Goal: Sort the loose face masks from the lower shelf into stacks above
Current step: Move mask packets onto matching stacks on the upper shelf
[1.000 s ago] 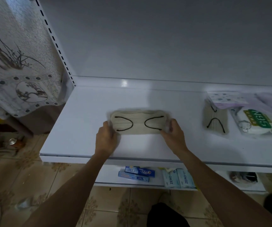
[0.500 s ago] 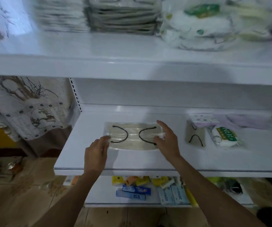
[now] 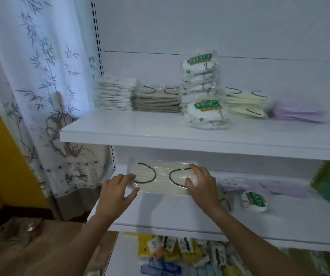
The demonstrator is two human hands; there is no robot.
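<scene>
Hands at either end, we hold a wrapped cream mask (image 3: 162, 177) with black loops just above the lower shelf (image 3: 180, 216), beneath the upper shelf (image 3: 160, 134). Our left hand (image 3: 114, 194) pinches its left end between thumb and curled fingers; our right hand (image 3: 202, 186) curls over the right end. Above stand a white stack (image 3: 115, 94), grey stack (image 3: 157, 101), green-labelled packs (image 3: 204, 92), cream stack (image 3: 245, 104) and purple stack (image 3: 297, 112). A loose pack (image 3: 254, 201) lies on the lower shelf, right of our hands.

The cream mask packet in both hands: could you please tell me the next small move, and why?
Probably lift the cream mask packet up to the upper shelf. Both the left hand and right hand hold its ends over the lower shelf, and the cream stack with black loops looks the closest match.
</scene>
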